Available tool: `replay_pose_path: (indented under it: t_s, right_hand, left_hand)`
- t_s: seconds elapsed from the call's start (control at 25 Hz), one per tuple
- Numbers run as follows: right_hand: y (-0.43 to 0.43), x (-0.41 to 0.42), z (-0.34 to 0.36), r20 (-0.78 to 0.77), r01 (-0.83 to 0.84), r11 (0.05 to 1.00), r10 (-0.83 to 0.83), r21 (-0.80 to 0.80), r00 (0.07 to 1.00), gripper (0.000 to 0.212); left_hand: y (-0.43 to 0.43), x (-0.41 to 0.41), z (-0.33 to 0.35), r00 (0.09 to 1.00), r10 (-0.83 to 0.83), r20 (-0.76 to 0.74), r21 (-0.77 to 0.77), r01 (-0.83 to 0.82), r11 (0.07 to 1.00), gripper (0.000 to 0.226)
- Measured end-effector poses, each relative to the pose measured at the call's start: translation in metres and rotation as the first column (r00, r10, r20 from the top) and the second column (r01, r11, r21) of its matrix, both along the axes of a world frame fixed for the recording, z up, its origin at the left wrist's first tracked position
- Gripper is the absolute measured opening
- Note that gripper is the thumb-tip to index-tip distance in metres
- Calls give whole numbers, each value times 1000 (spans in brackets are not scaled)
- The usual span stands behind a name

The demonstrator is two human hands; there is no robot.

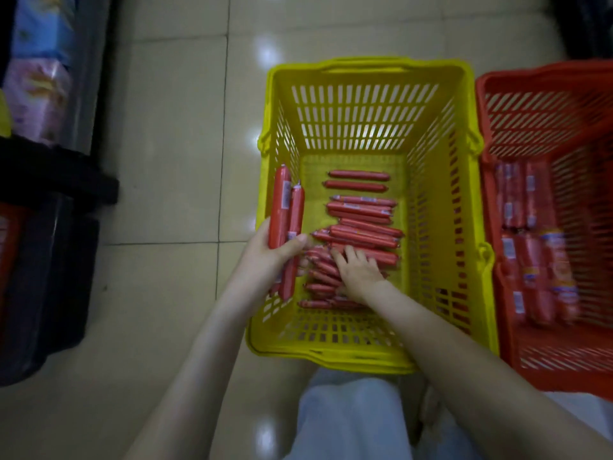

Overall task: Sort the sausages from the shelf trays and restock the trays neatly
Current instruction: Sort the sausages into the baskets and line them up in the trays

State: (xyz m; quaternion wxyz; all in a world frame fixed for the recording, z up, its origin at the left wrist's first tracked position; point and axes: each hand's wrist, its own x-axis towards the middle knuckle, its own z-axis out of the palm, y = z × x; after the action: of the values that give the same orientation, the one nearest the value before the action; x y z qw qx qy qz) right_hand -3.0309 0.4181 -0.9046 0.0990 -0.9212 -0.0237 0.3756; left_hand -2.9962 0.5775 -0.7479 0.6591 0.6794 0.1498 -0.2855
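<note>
A yellow slotted basket (438, 200) stands on the floor in front of me, with several thin red sausages (361, 207) lying crosswise on its bottom. My left hand (268, 250) grips two long red sausages (285, 214) upright over the basket's left rim. Down inside the basket, my right hand (358, 270) lies on the sausage pile with its fingers spread; whether it holds one is hidden. To the right stands a red slotted basket (564, 104) with several thicker red sausages (530, 260) in it.
Dark shelving with packaged goods (39, 78) runs along the left edge. A black shelf base (49, 260) juts out at the lower left. Glossy beige floor tiles (172, 144) lie between the shelf and the baskets. My knees in light trousers (351, 423) are below the yellow basket.
</note>
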Motion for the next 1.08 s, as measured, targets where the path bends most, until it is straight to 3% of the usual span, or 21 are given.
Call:
replay_pose_path:
  t_s: [0.08, 0.2, 0.32, 0.52, 0.6, 0.68, 0.76, 0.84, 0.88, 1.0, 1.04, 1.08]
  right_hand:
    - [1, -5, -9, 5, -91, 995, 91, -47, 996, 84]
    - [-2, -10, -14, 181, -173, 983, 180, -55, 967, 69]
    - [-3, -7, -13, 227, -184, 982, 190, -49, 955, 59]
    - [2, 3, -11, 46, -61, 997, 59, 49, 997, 49]
    - [-9, 4, -8, -45, 124, 974, -118, 192, 992, 41]
    - [-21, 5, 0, -190, 455, 809, -413, 372, 890, 27]
    - [-31, 8, 15, -386, 737, 441, -648, 513, 657, 23]
    - [-37, 15, 32, -528, 825, 104, -722, 555, 447, 21]
    - [-41, 18, 40, -583, 834, 8, -712, 551, 392, 21]
    - [-47, 24, 47, -679, 812, -114, -621, 572, 392, 34]
    - [-47, 25, 47, -654, 794, -89, -626, 601, 425, 38]
    - [-46, 24, 43, -557, 771, 34, -670, 636, 490, 41]
  left_hand:
    - [-5, -1, -5, 999, 16, 38, 29, -17, 999, 18]
    - [-8, -5, -10, 995, 23, 102, 88, -32, 996, 22]
    - [-7, -9, -11, 991, 48, 123, 92, -60, 994, 24]
    - [-4, -11, -13, 988, 61, 144, 120, -78, 990, 28]
    - [-5, -10, -13, 987, 66, 147, 121, -84, 989, 27]
    - [-7, -10, -12, 986, 73, 148, 107, -89, 990, 24]
    - [-9, -10, -14, 986, 82, 146, 93, -96, 991, 23]
    - [-11, -11, -16, 987, 87, 135, 83, -99, 992, 23]
    - [-13, -13, -18, 988, 95, 121, 70, -104, 992, 23]
    - [-16, -18, -22, 990, 128, 64, 32, -130, 991, 21]
    - [-17, -19, -24, 990, 132, 53, 33, -134, 990, 22]
    - [-17, -20, -26, 990, 132, 41, 34, -133, 990, 21]
